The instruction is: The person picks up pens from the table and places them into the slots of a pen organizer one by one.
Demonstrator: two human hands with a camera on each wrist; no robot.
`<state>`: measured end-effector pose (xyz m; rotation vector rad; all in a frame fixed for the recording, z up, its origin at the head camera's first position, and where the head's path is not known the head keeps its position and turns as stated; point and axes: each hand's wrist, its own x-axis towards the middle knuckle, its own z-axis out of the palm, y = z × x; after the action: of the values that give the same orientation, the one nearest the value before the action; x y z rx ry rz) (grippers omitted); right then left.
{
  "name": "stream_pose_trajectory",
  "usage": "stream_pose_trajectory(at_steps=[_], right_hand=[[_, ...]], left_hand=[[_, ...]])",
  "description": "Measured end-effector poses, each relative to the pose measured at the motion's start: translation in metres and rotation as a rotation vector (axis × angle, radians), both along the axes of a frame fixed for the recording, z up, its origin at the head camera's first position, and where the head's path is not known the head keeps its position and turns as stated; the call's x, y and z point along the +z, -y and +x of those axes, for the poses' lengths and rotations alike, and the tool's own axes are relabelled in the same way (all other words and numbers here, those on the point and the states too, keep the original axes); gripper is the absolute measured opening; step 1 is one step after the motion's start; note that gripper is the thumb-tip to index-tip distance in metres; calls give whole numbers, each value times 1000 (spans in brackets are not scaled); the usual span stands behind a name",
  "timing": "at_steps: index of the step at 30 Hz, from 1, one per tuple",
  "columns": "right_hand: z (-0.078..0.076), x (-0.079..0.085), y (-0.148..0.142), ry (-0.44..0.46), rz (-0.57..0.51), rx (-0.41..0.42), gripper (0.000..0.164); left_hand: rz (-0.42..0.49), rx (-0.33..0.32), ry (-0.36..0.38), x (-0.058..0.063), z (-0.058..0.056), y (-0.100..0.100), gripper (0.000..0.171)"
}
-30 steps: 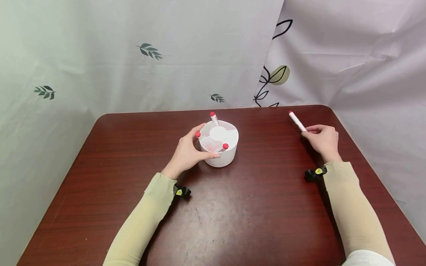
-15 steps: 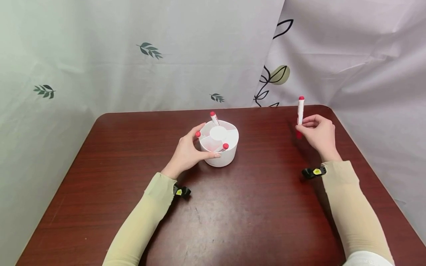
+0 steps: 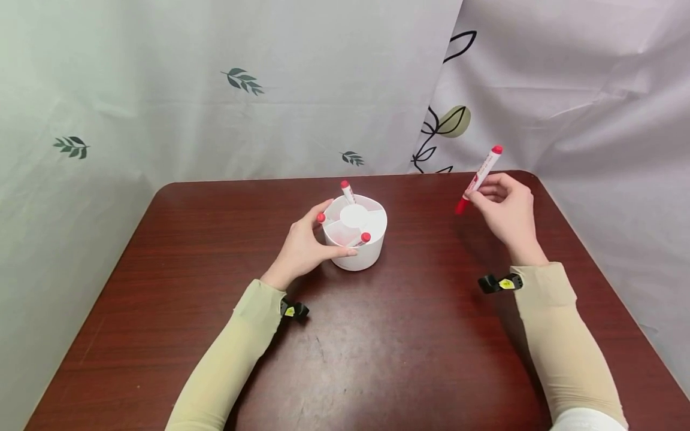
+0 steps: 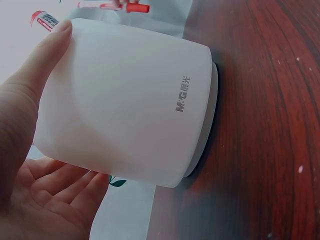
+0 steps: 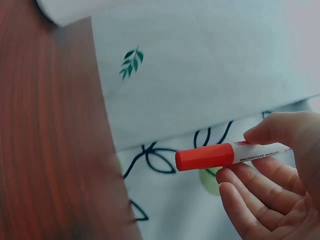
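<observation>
A white round pen holder (image 3: 358,258) with inner compartments stands on the table, M&G lettering on its side in the left wrist view. My left hand (image 3: 302,248) grips it from the left, thumb along the front rim and fingers round the far side. Three red-capped markers lean in it: one at the back (image 3: 347,191), one at the left (image 3: 321,218), one at the front right (image 3: 360,240). Over the right side of the table, my right hand (image 3: 509,209) pinches a whiteboard marker (image 3: 480,176) between thumb and fingers. That marker tilts, its red cap (image 5: 205,157) pointing down.
The dark red wooden table (image 3: 345,359) has a far edge that meets a pale curtain (image 3: 269,131) with leaf prints. Another stretch of curtain (image 3: 609,137) runs along the right side. A black wrist camera (image 3: 498,283) sits on the right sleeve.
The marker in my right hand has turned from slanting up-left, through upright, to leaning right with its red cap down. That hand has risen and shifted slightly left. My left hand stays put.
</observation>
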<state>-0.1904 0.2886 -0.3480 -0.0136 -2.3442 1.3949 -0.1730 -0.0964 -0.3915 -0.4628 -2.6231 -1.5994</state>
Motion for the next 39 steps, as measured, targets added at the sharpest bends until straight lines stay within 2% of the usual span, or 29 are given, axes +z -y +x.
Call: stream_pose_trajectory(at_steps=[12,31,39], right_hand=[[13,18,22,-62,-61,83,28],[23,27,42,-63,-84,174,28],[38,49,63,-46,-78,219,24]], left_hand=[[8,-2,-3,0,0,0,104],[-1,4,3,0,0,-1,105],[6,5,9,0,0,0,104]])
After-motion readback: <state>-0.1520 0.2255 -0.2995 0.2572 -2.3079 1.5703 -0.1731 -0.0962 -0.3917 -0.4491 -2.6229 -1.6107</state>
